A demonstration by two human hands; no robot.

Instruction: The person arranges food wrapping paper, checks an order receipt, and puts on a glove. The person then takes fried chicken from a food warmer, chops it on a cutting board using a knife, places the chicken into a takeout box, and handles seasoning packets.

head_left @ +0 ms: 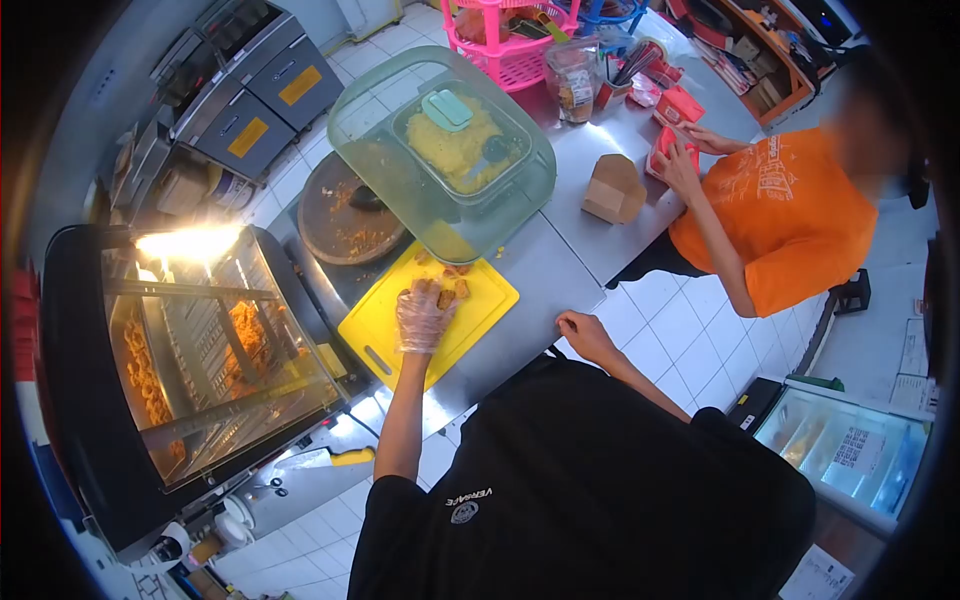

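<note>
My left hand point(425, 316), in a clear plastic glove, is on a yellow cutting board point(478, 318). Its fingers curl down around browned pieces that look like cut fried chicken point(447, 297); the fingertips are partly hidden. More small pieces lie toward the board's far edge, beneath the rim of a green translucent tub point(355, 115). Inside that tub, a clear-lidded container point(515, 165) shows yellow food. Bare and loosely curled, my right hand point(584, 334) hangs by the counter's near edge, with nothing visible in it.
A lit glass warmer point(215, 345) with fried food stands left. Beside the board is a round wooden block point(345, 225). A yellow-handled knife point(330, 457) is below. At right, a person in orange point(790, 215) handles a red box near a brown paper box point(613, 190).
</note>
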